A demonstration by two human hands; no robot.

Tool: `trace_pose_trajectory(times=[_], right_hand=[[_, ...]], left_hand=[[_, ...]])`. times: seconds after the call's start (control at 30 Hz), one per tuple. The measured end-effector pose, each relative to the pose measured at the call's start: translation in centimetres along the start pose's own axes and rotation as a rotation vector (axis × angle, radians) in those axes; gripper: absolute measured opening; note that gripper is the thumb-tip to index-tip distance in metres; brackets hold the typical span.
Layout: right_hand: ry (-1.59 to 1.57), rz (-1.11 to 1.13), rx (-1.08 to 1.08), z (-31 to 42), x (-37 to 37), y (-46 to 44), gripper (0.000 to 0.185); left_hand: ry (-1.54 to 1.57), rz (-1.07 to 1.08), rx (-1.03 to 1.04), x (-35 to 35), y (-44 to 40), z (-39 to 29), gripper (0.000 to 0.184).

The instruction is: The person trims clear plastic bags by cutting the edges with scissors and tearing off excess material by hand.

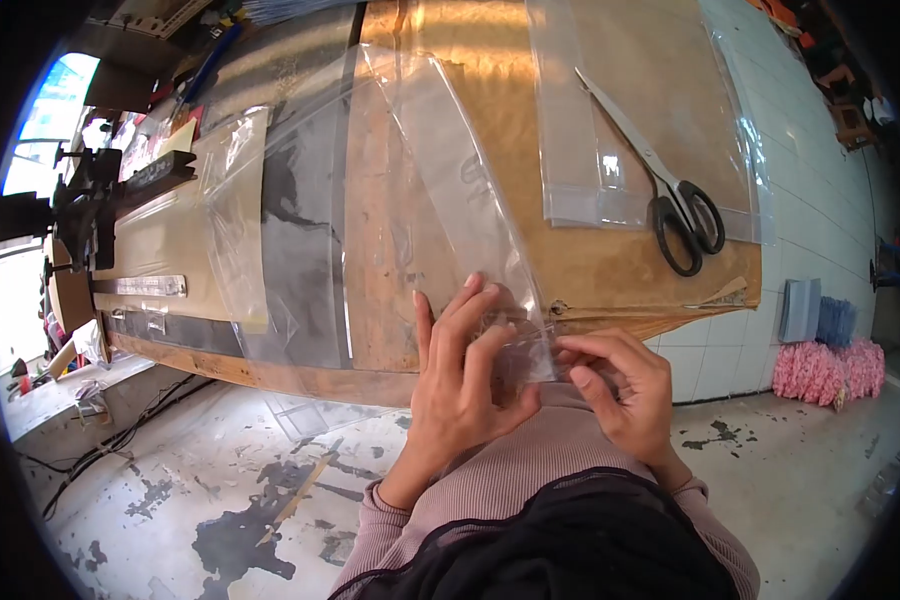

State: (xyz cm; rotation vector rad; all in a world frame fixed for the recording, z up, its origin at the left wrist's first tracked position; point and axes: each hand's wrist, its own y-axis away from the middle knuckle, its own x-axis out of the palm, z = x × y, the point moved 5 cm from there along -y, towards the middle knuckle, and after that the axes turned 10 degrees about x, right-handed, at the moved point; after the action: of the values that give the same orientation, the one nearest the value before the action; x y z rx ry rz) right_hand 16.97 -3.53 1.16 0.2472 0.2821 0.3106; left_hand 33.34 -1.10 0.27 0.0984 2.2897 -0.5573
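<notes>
A clear plastic sheet [450, 170] with a folded long edge lies over the wooden table and reaches past its front edge. My left hand [460, 375] rests on the sheet near that edge, its fingers bent and spread over the crumpled plastic. To its right, my right hand [625, 395] is closed, with thumb and index finger at the corner of the plastic sheet, pinching it. My fingers partly hide that corner. Scissors [660, 180] with black handles lie slightly apart on a stack of clear plastic bags [570, 195], beyond my right hand.
A brown board covers the right of the table [385, 325]. On the left are a metal ruler [155, 286], a yellowish sheet [185, 230] and a black clamp-like device [90, 205]. Pink bundles [828, 372] sit on the floor by the tiled wall [805, 190]. Cables [120, 440] run below left.
</notes>
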Motion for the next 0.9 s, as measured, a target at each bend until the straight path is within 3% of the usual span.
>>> trace_pose_trajectory(times=[0.23,0.43,0.83,0.9], right_hand=[[-0.004,0.086,0.131,0.2,1.2,-1.3,0.024],[-0.184,0.095,0.353,-1.1,1.2,-1.6,0.014],[0.153,0.019,0.178,0.4,0.8,-2.1,0.014],[0.265,-0.021,0.014,1.4,0.4,-2.0,0.015]], left_hand=[[-0.048,-0.012,0.017,0.3,-0.1,-0.2,0.046],[-0.075,-0.007,0.033,0.5,0.0,-0.2,0.041],[-0.122,0.048,0.066,0.7,0.1,-0.3,0.050],[-0.087,0.039,0.048,0.5,0.1,-0.2,0.044]])
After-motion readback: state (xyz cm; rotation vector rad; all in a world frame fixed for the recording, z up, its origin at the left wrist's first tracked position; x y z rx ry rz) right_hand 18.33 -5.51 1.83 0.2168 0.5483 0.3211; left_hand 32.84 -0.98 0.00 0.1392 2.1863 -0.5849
